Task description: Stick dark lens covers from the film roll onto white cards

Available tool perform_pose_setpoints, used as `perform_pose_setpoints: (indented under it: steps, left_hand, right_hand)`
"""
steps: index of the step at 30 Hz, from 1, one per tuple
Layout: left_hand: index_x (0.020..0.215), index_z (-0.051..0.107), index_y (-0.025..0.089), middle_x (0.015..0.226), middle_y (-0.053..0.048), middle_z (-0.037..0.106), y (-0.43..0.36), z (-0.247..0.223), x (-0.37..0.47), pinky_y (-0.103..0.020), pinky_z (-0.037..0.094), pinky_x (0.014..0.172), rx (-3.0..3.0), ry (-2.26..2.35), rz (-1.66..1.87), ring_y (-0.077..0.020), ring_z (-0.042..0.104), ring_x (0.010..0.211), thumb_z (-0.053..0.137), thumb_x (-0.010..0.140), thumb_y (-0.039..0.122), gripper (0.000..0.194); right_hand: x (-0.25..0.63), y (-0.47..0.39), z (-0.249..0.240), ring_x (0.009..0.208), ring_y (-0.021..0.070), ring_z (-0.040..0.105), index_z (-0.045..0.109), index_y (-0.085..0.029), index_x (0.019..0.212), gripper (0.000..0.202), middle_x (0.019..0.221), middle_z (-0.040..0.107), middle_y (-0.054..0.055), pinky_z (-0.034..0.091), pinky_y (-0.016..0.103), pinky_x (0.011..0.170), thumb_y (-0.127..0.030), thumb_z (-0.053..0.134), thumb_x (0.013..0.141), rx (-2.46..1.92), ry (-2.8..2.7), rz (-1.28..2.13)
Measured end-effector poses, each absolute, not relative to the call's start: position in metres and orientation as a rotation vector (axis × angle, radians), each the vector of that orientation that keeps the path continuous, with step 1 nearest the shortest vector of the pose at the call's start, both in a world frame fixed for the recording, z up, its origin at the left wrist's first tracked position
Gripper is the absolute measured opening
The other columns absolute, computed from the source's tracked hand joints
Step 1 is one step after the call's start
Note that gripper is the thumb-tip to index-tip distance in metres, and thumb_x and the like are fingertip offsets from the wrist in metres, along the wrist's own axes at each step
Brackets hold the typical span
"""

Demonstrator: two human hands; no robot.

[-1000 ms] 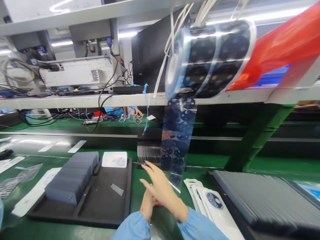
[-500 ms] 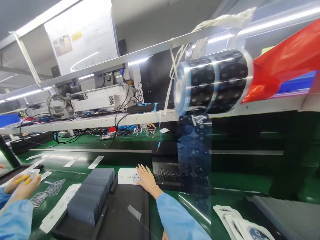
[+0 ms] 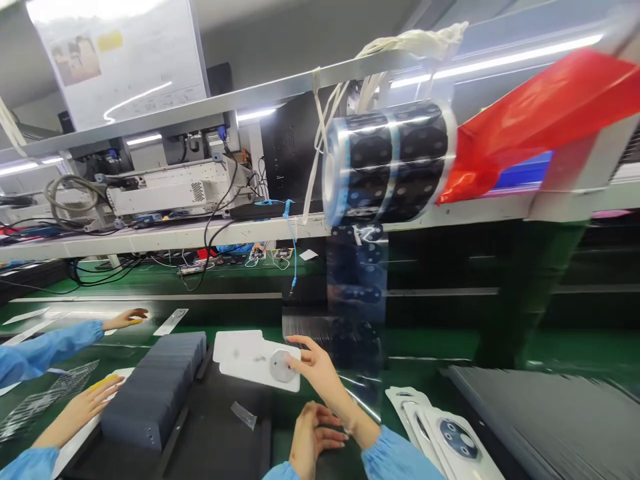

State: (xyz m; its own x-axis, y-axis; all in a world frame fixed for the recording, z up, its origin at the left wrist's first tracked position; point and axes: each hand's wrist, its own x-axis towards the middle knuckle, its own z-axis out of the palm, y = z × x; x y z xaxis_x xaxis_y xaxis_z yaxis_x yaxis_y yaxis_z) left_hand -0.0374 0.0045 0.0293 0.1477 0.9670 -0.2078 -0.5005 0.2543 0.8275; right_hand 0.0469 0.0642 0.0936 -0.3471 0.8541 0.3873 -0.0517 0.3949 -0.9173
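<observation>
My right hand [image 3: 320, 373] grips the right end of a flat white panel [image 3: 245, 364] by its round grey disc, thumb and fingers closed at the edge. The panel is raised and tilted above the front end of a black tray [image 3: 227, 420]. A second white panel [image 3: 227, 341] shows partly behind it. Below my right wrist, my left hand [image 3: 316, 437] hangs with loosely bent, parted fingers and nothing in them. To the left of the tray stands a tight row of dark grey plates [image 3: 155, 393].
A co-worker's hands [image 3: 83, 403] with yellow finger covers work at the left. Clear film with dark discs hangs from a roll [image 3: 390, 163] at the shelf. White panels with round cutouts [image 3: 445, 433] and a grey stack [image 3: 545, 413] lie at right.
My right hand, earlier lying on the white panel, has lifted it toward me. My left hand has come into view. The co-worker's hands have moved apart, one reaching farther back. The view has turned right.
</observation>
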Motion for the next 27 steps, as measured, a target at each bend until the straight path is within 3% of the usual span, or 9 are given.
perform_pose_setpoints:
  steps: [4, 7, 9, 13, 16, 18, 20, 24, 27]
  left_hand:
    - [0.091, 0.061, 0.008, 0.090, -0.016, 0.067, 0.014, 0.007, -0.016, -0.029, 0.050, 0.061, 0.632, 0.720, 1.185, -0.0236, 0.065, 0.070, 0.075, 0.043, 0.069, 0.079]
    - [0.105, 0.059, 0.003, 0.104, -0.022, 0.064, 0.008, 0.012, -0.022, -0.032, 0.051, 0.067, 0.643, 0.583, 0.972, -0.0291, 0.066, 0.083, 0.057, 0.059, 0.080, 0.089]
    - [0.114, 0.053, 0.003, 0.105, -0.023, 0.064, 0.003, 0.014, -0.021, -0.033, 0.051, 0.070, 0.707, 0.601, 0.895, -0.0295, 0.066, 0.085, 0.060, 0.063, 0.074, 0.088]
    - [0.123, 0.041, 0.006, 0.098, -0.022, 0.066, -0.002, 0.013, -0.013, -0.034, 0.051, 0.069, 0.945, 0.824, 0.931, -0.0250, 0.067, 0.074, 0.076, 0.065, 0.046, 0.079]
    - [0.126, 0.038, 0.007, 0.101, -0.022, 0.065, -0.001, 0.014, -0.011, -0.032, 0.051, 0.070, 0.945, 0.921, 1.008, -0.0237, 0.067, 0.077, 0.069, 0.073, 0.046, 0.073]
    - [0.128, 0.037, 0.009, 0.101, -0.020, 0.066, 0.000, 0.016, -0.012, -0.030, 0.050, 0.068, 0.895, 0.950, 1.044, -0.0230, 0.066, 0.079, 0.066, 0.075, 0.047, 0.071]
    - [0.126, 0.041, 0.009, 0.099, -0.018, 0.066, 0.002, 0.016, -0.013, -0.027, 0.049, 0.066, 0.848, 0.970, 1.076, -0.0215, 0.066, 0.078, 0.065, 0.076, 0.050, 0.069]
    - [0.116, 0.051, 0.008, 0.084, -0.011, 0.066, 0.003, 0.014, -0.016, -0.024, 0.047, 0.062, 0.786, 1.054, 1.187, -0.0148, 0.061, 0.068, 0.065, 0.075, 0.052, 0.062]
    - [0.123, 0.048, 0.012, 0.084, -0.007, 0.065, 0.003, 0.015, -0.019, -0.024, 0.047, 0.060, 0.790, 1.098, 1.256, -0.0126, 0.058, 0.064, 0.063, 0.075, 0.054, 0.065]
  right_hand:
    - [0.108, 0.040, 0.086, 0.066, 0.0131, 0.059, 0.045, -0.014, 0.120, 0.065, 0.077, 0.065, 0.005, 0.044, 0.022, 0.061, -0.047, 0.070, 0.069, -0.812, -1.414, 1.417]
    - [0.129, 0.034, 0.070, 0.058, 0.0092, 0.050, 0.051, -0.015, 0.113, 0.054, 0.065, 0.057, -0.001, 0.037, 0.020, 0.058, -0.044, 0.068, 0.071, -0.969, -1.477, 1.277]
    - [0.132, 0.034, 0.058, 0.058, 0.0093, 0.048, 0.054, -0.016, 0.108, 0.045, 0.063, 0.053, -0.002, 0.037, 0.022, 0.059, -0.041, 0.065, 0.073, -1.066, -1.531, 1.138]
    - [0.138, 0.042, 0.034, 0.089, 0.0181, 0.056, 0.048, -0.016, 0.118, 0.054, 0.096, 0.059, 0.007, 0.044, 0.033, 0.084, -0.046, 0.059, 0.075, -1.145, -1.399, 0.732]
    - [0.155, 0.054, 0.018, 0.119, 0.0260, 0.043, 0.039, -0.014, 0.127, 0.071, 0.127, 0.044, 0.014, 0.034, 0.044, 0.104, -0.050, 0.062, 0.070, -1.249, -1.134, 0.387]
    - [0.168, 0.061, 0.011, 0.122, 0.0266, 0.042, 0.029, -0.017, 0.136, 0.083, 0.139, 0.031, 0.014, 0.035, 0.044, 0.105, -0.044, 0.065, 0.066, -1.247, -1.181, 0.506]
    - [0.176, 0.065, 0.006, 0.109, 0.0215, 0.053, 0.020, -0.022, 0.141, 0.089, 0.143, 0.026, 0.013, 0.044, 0.040, 0.096, -0.033, 0.064, 0.065, -1.155, -1.315, 0.767]
    - [0.180, 0.059, 0.008, 0.081, 0.0126, 0.059, 0.026, -0.022, 0.141, 0.081, 0.108, 0.057, 0.005, 0.049, 0.032, 0.083, -0.021, 0.060, 0.067, -1.018, -1.422, 1.050]
    - [0.178, 0.047, 0.017, 0.080, 0.0129, 0.058, 0.032, -0.020, 0.138, 0.074, 0.082, 0.060, 0.000, 0.048, 0.030, 0.083, -0.020, 0.060, 0.070, -0.969, -1.442, 1.136]
